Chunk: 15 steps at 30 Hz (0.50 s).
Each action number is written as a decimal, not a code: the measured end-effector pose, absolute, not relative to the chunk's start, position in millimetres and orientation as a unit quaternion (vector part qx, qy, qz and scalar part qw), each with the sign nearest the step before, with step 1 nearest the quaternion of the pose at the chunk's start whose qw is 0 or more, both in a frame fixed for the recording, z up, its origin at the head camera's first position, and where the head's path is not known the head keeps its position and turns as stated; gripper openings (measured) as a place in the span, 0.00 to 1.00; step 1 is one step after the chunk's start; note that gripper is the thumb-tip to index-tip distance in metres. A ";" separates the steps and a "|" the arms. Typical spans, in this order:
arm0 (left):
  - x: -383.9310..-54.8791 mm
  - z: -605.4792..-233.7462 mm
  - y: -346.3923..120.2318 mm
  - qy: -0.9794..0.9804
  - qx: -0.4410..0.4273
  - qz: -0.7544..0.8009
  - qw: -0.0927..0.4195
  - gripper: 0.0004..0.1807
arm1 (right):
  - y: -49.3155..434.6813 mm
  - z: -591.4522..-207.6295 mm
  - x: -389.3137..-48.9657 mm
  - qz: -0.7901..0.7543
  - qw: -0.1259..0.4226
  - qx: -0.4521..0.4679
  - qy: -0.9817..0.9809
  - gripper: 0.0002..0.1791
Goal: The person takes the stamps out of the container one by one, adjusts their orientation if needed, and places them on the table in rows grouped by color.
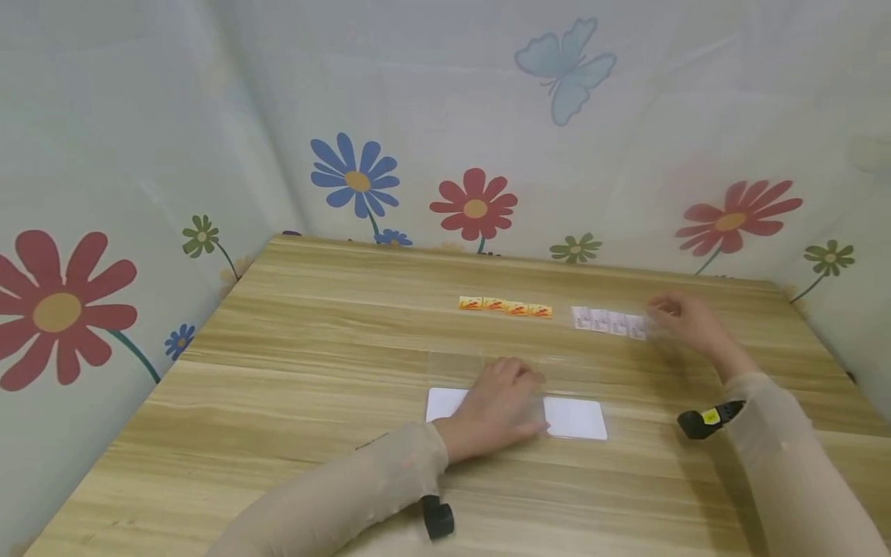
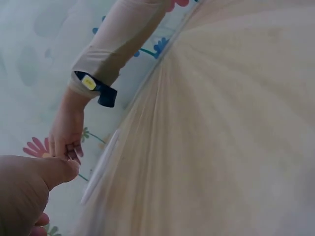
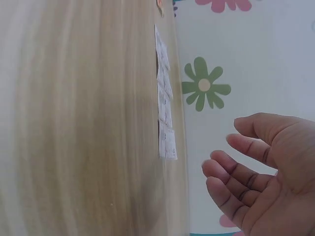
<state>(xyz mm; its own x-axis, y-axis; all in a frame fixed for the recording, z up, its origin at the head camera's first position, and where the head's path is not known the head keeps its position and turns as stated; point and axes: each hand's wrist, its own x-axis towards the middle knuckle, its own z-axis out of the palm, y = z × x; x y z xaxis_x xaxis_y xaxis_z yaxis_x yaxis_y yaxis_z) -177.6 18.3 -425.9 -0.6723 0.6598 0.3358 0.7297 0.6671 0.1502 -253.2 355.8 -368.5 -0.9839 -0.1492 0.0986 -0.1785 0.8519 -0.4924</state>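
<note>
My left hand (image 1: 496,406) is low over the table, between two white cards: one card (image 1: 445,401) partly hidden under it, the other white card (image 1: 575,418) just right of its thumb. Its thumb (image 2: 61,171) reaches forward in the left wrist view. To the back right, my right hand (image 1: 689,321) hovers beside a row of pale purple printed pieces (image 1: 609,322). In the right wrist view, the fingers (image 3: 238,172) are loosely bent with nothing between them, and the printed pieces (image 3: 166,142) lie apart from them.
Several yellow-and-red printed pieces (image 1: 504,307) form a row left of the purple ones. Thin clear sheets (image 1: 455,363) lie behind the white cards. The wooden table (image 1: 278,371) backs onto a flowered curtain (image 1: 418,93).
</note>
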 end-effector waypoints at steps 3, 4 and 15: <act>-181.6 -419.9 14.1 -0.907 -0.375 -0.141 0.133 0.29 | 350.9 -367.6 -248.9 0.265 0.043 0.090 -0.959 0.22; -182.8 -417.5 12.3 -0.909 -0.370 -0.146 0.129 0.30 | 349.0 -366.9 -247.3 0.267 0.049 0.093 -0.958 0.22; -206.9 -390.2 -23.7 -0.935 -0.299 -0.111 0.153 0.48 | 330.9 -366.6 -229.6 0.266 0.090 0.097 -0.955 0.32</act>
